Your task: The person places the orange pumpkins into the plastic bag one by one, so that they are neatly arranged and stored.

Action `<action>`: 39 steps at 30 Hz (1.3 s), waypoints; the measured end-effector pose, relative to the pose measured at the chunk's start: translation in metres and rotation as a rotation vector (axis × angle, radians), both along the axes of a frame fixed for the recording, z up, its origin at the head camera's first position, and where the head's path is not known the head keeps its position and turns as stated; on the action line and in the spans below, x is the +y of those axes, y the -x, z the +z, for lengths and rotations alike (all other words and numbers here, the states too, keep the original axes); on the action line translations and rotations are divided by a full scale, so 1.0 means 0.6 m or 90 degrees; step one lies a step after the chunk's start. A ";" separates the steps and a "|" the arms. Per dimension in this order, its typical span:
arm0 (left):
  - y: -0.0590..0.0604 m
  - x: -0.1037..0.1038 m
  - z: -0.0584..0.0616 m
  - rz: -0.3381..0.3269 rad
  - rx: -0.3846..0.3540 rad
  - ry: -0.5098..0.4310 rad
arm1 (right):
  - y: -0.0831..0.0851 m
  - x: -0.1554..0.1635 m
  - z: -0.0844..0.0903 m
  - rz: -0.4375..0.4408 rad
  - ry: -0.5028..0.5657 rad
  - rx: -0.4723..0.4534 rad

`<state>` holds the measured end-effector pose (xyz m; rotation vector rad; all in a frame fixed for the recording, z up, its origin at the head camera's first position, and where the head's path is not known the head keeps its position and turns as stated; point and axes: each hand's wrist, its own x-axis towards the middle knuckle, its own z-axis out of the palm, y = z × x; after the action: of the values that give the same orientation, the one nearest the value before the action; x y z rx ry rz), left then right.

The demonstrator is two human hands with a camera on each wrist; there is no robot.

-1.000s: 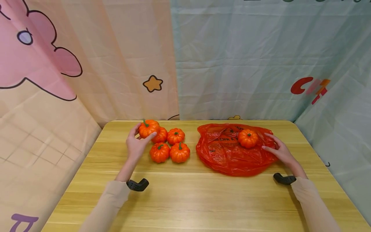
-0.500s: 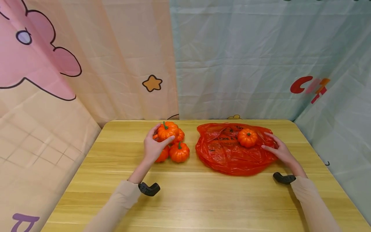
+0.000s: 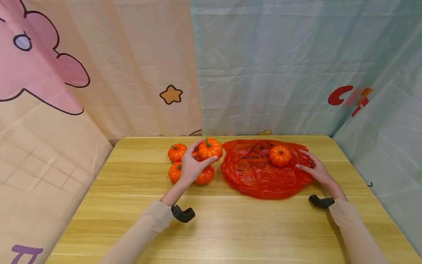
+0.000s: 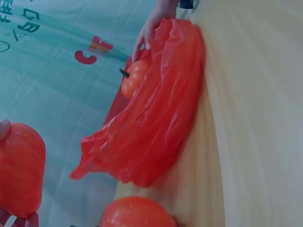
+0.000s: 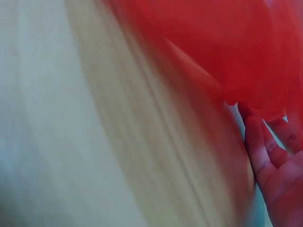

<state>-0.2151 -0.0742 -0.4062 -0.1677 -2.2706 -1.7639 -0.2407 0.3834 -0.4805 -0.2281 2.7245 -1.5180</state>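
Note:
My left hand (image 3: 190,165) grips a small orange pumpkin (image 3: 211,149) with a green stem, fingers on its far side and thumb on its near side. In the left wrist view this held pumpkin (image 4: 21,172) shows at the left edge. A crumpled red plastic bag (image 3: 257,181) with dark print lies to the right, just beyond the held pumpkin. On the bag sits another small pumpkin (image 3: 280,156). At the bag's right edge rests my right hand (image 3: 318,171), thumb and fingers spread apart. In the right wrist view its fingers (image 5: 258,142) reach under the bag's edge.
More small pumpkins stand on the wooden table (image 3: 230,227) around my left hand: one at the back left (image 3: 176,152), one at the front left (image 3: 173,172) and one at the front right (image 3: 205,176). My left hand partly covers the group. A patterned curtain (image 3: 237,73) hangs behind the table.
My left hand has carried its pumpkin rightward over the other pumpkins, up to the left edge of the bag. My right hand, the bag and the pumpkin on it have stayed in place.

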 end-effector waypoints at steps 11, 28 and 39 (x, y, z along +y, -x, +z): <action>0.005 0.070 -0.001 -0.068 0.007 0.016 | 0.002 0.001 0.000 0.005 0.002 -0.003; 0.016 0.161 -0.009 -0.129 -0.031 0.070 | 0.004 0.000 -0.002 0.005 0.023 -0.006; 0.025 0.213 -0.014 -0.119 -0.069 0.080 | 0.003 0.001 0.000 0.005 0.019 -0.008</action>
<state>-0.2302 0.0537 -0.4145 -0.3247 -2.5181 -1.7568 -0.2425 0.3837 -0.4805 -0.2288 2.6895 -1.5526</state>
